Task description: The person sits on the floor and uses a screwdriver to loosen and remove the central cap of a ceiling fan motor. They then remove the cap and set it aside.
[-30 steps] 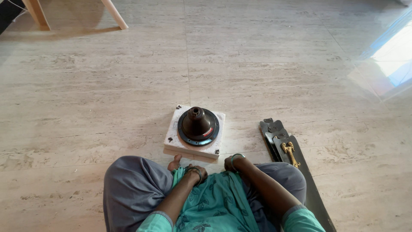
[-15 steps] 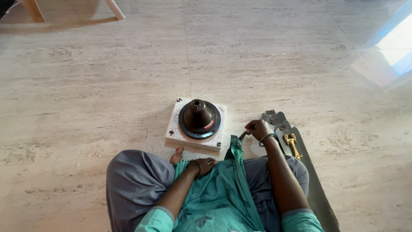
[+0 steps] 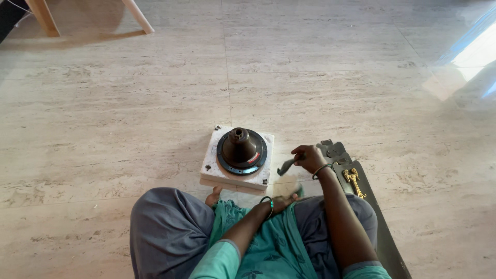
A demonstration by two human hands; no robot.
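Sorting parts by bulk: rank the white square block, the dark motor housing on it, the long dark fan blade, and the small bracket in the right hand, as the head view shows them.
1. Long dark fan blade, partly cut off by the frame edge.
2. White square block.
3. Dark motor housing.
4. Small bracket held by the right hand.

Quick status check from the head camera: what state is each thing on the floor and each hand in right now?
Dark round motor housing: upright on the white block, untouched.
White block: flat on the floor.
Right hand: raised, closed on a small dark metal bracket.
Left hand: resting on the lap, apparently holding nothing.
Dark fan blades: lying flat, stacked beside the right leg.
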